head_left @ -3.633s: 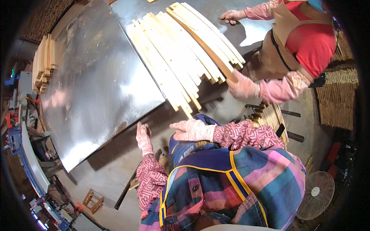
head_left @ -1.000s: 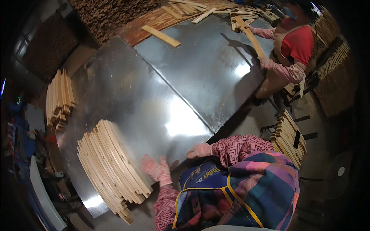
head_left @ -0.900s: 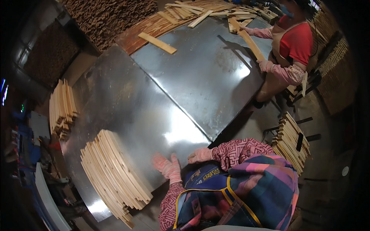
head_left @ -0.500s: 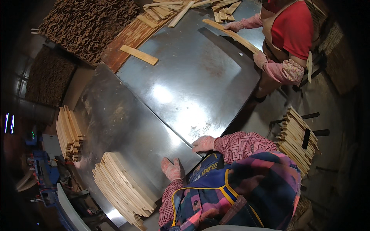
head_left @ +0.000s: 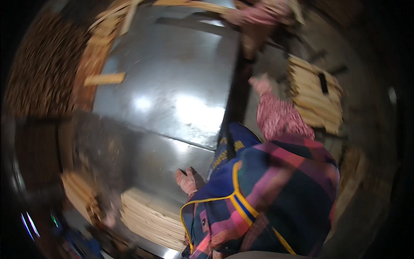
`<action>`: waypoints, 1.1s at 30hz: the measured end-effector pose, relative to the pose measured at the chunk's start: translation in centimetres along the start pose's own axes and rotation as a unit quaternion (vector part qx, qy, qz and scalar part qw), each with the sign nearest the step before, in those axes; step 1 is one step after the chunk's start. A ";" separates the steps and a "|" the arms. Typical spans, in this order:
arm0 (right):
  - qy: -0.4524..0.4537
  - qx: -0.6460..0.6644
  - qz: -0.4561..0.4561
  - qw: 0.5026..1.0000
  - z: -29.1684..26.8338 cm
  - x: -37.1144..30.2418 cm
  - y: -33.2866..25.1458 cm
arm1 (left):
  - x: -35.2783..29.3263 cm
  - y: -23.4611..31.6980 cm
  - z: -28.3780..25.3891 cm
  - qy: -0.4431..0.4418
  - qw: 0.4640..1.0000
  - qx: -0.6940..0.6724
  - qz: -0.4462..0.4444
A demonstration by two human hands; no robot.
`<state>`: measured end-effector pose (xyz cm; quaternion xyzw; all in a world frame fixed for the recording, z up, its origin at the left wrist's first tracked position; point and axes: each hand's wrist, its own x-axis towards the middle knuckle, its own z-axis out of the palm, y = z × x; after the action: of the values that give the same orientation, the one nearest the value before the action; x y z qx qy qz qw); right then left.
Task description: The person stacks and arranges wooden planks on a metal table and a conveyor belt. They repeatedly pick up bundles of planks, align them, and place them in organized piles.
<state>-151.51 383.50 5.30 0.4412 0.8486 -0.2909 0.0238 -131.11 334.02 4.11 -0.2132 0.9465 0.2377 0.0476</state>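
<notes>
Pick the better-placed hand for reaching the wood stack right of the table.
Probably the right hand: though blurred, it looks empty and is nearer that wood stack. The left hand is over the metal table, farther off.

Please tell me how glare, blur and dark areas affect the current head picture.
Head view: glare whitens patches of the metal table; blur softens the right hand, the slat stack near it and the streaky brown pile at left; the corners fall to black.

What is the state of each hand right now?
Left hand: open, no object visible in it.
Right hand: no object visible; too blurred to tell open or closed.
</notes>
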 end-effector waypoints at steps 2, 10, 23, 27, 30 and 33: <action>0.161 -0.006 0.240 0.957 -7.9 3.4 7.3 | -0.5 -1.4 -0.2 -0.089 0.995 -0.027 -0.044; -0.064 -0.037 0.240 0.968 -11.9 -0.9 23.6 | 3.7 -2.6 -0.5 -0.071 0.995 0.045 0.057; -0.293 -0.071 -0.269 0.915 6.4 -15.2 16.8 | 7.5 2.6 -0.3 -0.082 0.986 0.080 0.119; -0.317 -0.264 -0.382 0.827 5.5 -12.0 12.8 | 3.7 1.5 0.7 -0.116 0.982 0.104 0.107; -0.325 -0.273 -0.433 0.795 7.7 -12.2 9.6 | 1.0 0.5 0.8 -0.108 0.983 0.114 0.099; -0.429 -0.166 -0.341 0.820 9.7 -13.9 6.2 | -0.8 -0.4 0.9 -0.071 0.990 0.086 0.087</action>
<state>-140.38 371.06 -1.54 -0.0563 0.8842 -0.2950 0.3577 -130.25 334.39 3.29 -0.1076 0.9727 0.1729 0.1116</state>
